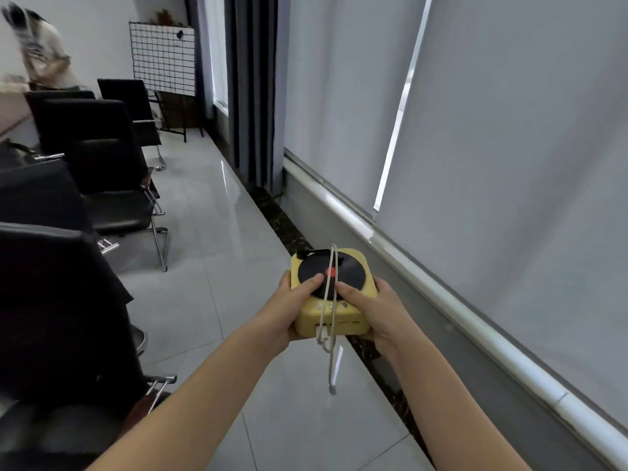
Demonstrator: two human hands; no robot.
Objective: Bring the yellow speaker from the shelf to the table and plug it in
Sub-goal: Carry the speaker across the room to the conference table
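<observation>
Both hands, left hand [295, 312] & right hand [377, 311], clamp yellow speaker [331, 294] out front w/ thumbs on top; white cable [331, 351] dangles below speaker, plug could snag a chair [112, 185]

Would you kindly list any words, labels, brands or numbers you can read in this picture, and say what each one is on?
No text can be read anywhere in this view.
Yellow speaker: small round buttons on its front edge, any markings too small to read.
Red centre of its black disc: blurred, no lettering legible.
Wire grid panel: a dark tag, unreadable.
</observation>
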